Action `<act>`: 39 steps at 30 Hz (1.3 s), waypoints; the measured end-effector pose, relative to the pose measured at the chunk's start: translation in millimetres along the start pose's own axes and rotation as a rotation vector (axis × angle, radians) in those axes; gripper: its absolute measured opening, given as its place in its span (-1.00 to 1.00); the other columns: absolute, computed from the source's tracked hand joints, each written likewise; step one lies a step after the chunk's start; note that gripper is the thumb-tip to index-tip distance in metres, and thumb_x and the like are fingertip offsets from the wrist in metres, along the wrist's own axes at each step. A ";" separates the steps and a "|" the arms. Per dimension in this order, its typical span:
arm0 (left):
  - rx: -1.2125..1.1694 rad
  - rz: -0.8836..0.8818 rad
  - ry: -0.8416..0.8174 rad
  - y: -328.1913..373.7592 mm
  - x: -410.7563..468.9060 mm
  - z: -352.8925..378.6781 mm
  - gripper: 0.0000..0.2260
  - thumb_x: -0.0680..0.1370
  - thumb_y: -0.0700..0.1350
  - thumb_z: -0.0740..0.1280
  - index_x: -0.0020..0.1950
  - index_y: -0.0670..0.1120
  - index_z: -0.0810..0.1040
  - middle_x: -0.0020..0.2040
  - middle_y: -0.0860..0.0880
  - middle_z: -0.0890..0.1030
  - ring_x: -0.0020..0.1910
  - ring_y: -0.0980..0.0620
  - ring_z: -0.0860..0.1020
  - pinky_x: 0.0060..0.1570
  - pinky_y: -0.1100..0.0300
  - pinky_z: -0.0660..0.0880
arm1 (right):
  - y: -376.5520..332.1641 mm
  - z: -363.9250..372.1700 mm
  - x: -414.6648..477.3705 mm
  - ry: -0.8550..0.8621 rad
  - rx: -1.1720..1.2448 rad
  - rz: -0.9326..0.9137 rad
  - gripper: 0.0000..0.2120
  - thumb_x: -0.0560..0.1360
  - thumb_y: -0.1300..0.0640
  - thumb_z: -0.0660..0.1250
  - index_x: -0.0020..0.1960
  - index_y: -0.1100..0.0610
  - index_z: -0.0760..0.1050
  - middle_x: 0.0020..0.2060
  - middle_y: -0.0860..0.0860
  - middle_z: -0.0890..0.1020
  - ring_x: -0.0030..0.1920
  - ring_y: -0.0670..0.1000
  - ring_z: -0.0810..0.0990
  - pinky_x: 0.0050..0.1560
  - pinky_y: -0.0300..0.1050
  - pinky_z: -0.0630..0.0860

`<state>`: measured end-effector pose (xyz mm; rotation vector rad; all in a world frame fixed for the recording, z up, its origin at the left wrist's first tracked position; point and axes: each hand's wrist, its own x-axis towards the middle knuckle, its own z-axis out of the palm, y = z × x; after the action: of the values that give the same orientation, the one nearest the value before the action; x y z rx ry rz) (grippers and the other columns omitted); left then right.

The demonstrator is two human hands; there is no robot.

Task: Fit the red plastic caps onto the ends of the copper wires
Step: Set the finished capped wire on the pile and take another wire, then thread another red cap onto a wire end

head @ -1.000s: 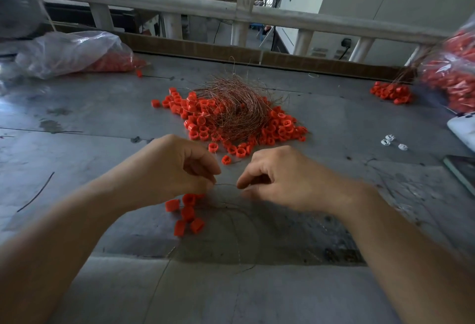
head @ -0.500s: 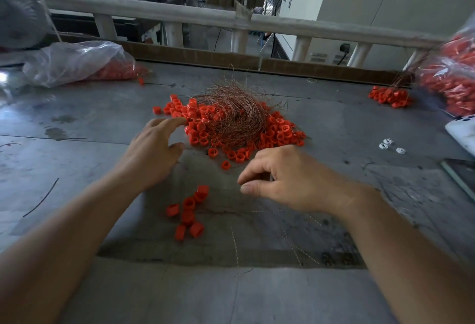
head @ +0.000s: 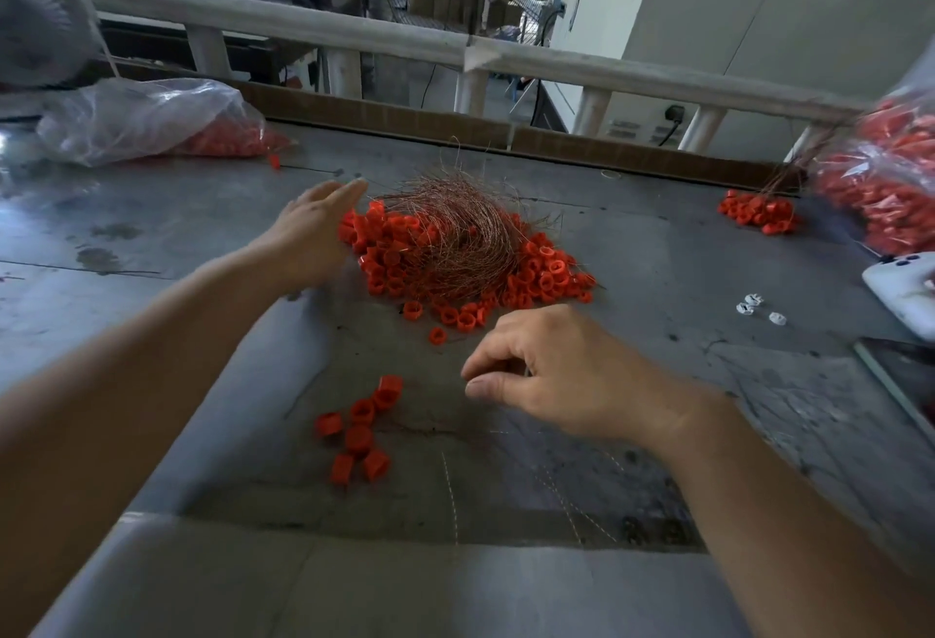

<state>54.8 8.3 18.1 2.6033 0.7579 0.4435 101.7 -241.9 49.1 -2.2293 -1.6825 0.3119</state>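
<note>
The left hand (head: 308, 227), fingers straight, lies just beside the caps (head: 387, 263) at their 9 o'clock; the right hand (head: 561, 374) curls at 6 o'clock, grasp impossible to tell.

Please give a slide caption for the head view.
Open left hand beside red caps and copper wires; right hand nearer.

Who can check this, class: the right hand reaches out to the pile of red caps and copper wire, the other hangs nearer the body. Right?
No: the left hand reaches out to the pile of red caps and copper wire; the right hand hangs nearer the body. The head view shows it.
</note>
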 end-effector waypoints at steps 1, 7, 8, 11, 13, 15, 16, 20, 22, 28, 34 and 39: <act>0.010 0.013 -0.018 -0.9 6.2 -0.5 -0.26 0.39 -0.49 0.11 0.50 0.01 0.13 0.51 -0.07 0.14 0.46 -0.08 0.12 0.39 0.03 0.16 | 0.5 0.1 0.3 -0.001 -0.011 0.001 -0.84 0.46 0.00 0.34 -0.01 0.02 0.62 -0.27 -0.23 0.45 -0.22 -0.25 0.43 -0.14 -0.43 0.32; 0.085 0.054 -0.087 -5.3 13.4 4.3 -0.44 0.42 -0.48 0.09 0.31 -0.04 0.45 0.28 -0.17 0.46 0.22 -0.20 0.41 0.16 -0.01 0.40 | 2.1 2.3 1.1 -0.005 -0.046 -0.004 -0.84 0.47 0.00 0.32 -0.02 0.02 0.61 -0.26 -0.23 0.43 -0.13 -0.19 0.44 -0.04 -0.23 0.42; 0.090 0.055 -0.067 -5.2 9.8 5.3 -0.47 0.43 -0.46 0.11 0.30 -0.05 0.47 0.28 -0.16 0.46 0.22 -0.19 0.41 0.13 0.02 0.42 | 2.4 3.0 1.2 -0.009 -0.046 -0.004 -0.84 0.48 0.00 0.32 -0.02 0.02 0.61 -0.26 -0.23 0.43 -0.13 -0.20 0.43 -0.04 -0.25 0.40; 0.086 0.077 -0.028 -3.3 -4.0 6.7 -0.64 0.47 -0.39 0.21 0.21 -0.15 0.54 0.21 -0.18 0.51 0.18 -0.17 0.43 0.05 0.12 0.36 | 3.1 4.7 1.8 -0.013 -0.047 0.000 -0.84 0.47 0.00 0.32 -0.02 0.02 0.62 -0.29 -0.25 0.42 -0.14 -0.21 0.43 -0.03 -0.26 0.38; 0.071 0.073 -0.010 -1.9 -13.1 5.7 -0.67 0.49 -0.33 0.27 0.22 -0.11 0.54 0.17 -0.18 0.54 0.15 -0.16 0.45 -0.01 0.15 0.33 | 3.8 4.9 1.9 -0.009 -0.045 0.006 -0.85 0.47 0.00 0.33 -0.03 0.01 0.62 -0.29 -0.26 0.42 -0.16 -0.23 0.42 -0.05 -0.27 0.38; 0.038 0.053 0.014 0.5 -22.0 4.0 -0.63 0.48 -0.29 0.31 0.27 -0.05 0.51 0.16 -0.17 0.55 0.14 -0.16 0.47 -0.05 0.20 0.30 | 4.6 4.4 1.6 -0.006 -0.042 0.011 -0.85 0.47 0.00 0.33 -0.03 0.01 0.62 -0.30 -0.27 0.42 -0.20 -0.25 0.41 -0.08 -0.29 0.36; 0.021 0.044 0.027 1.7 -26.4 3.8 -0.60 0.47 -0.29 0.32 0.29 -0.05 0.50 0.15 -0.16 0.56 0.13 -0.16 0.48 -0.04 0.21 0.30 | 5.0 4.3 1.5 -0.003 -0.040 0.011 -0.86 0.47 0.01 0.33 -0.03 0.01 0.62 -0.29 -0.26 0.42 -0.20 -0.25 0.41 -0.09 -0.29 0.35; -0.074 0.009 0.102 5.8 -40.9 3.3 -0.60 0.42 -0.34 0.35 0.22 -0.08 0.54 -0.11 -0.04 0.61 -0.08 -0.03 0.53 -0.08 0.25 0.35 | 6.3 3.8 1.6 0.013 -0.042 0.011 -0.86 0.47 0.02 0.34 -0.03 0.02 0.62 -0.26 -0.22 0.46 -0.14 -0.20 0.45 -0.06 -0.28 0.37; -0.088 -0.013 0.157 8.8 -44.9 1.4 -0.60 0.38 -0.33 0.40 0.20 -0.11 0.55 -0.15 -0.02 0.59 -0.15 0.01 0.50 -0.15 0.30 0.31 | 7.2 3.1 1.6 0.023 -0.044 0.010 -0.85 0.47 0.03 0.34 -0.03 0.03 0.62 -0.24 -0.21 0.48 -0.14 -0.19 0.45 -0.07 -0.29 0.37; -0.041 -0.116 0.159 13.1 -55.0 -13.5 -0.68 0.43 -0.25 0.39 0.18 -0.15 0.55 0.02 -0.14 0.60 -0.05 -0.06 0.48 -0.16 0.23 0.28 | 13.2 -0.9 2.1 0.058 -0.052 0.024 -0.86 0.46 0.04 0.35 -0.03 0.04 0.62 -0.22 -0.19 0.50 -0.12 -0.19 0.46 -0.04 -0.29 0.40; -0.329 -0.152 0.297 32.1 -82.5 -31.3 -0.74 0.49 -0.05 0.37 -0.23 -0.25 0.58 -0.30 -0.18 0.58 -0.36 0.01 0.42 -0.38 0.20 0.34 | 19.5 -3.0 3.2 0.131 -0.076 0.081 -0.85 0.47 0.02 0.33 -0.05 0.03 0.62 -0.15 -0.13 0.61 -0.14 -0.18 0.49 -0.04 -0.26 0.43; -1.007 -0.058 0.001 67.8 -106.8 -23.2 -0.88 0.37 -0.09 0.36 -0.25 -0.13 0.52 -0.50 0.02 0.55 -0.55 0.16 0.45 -0.53 0.32 0.44 | 30.7 -3.5 6.5 0.257 -0.067 0.232 -0.87 0.46 -0.01 0.34 -0.17 0.03 0.61 -0.32 -0.18 0.55 -0.26 -0.18 0.51 -0.17 -0.23 0.45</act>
<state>-10.4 -98.3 48.8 1.6331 0.4284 0.6061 132.0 -243.7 40.6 -2.3989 -1.3242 0.0197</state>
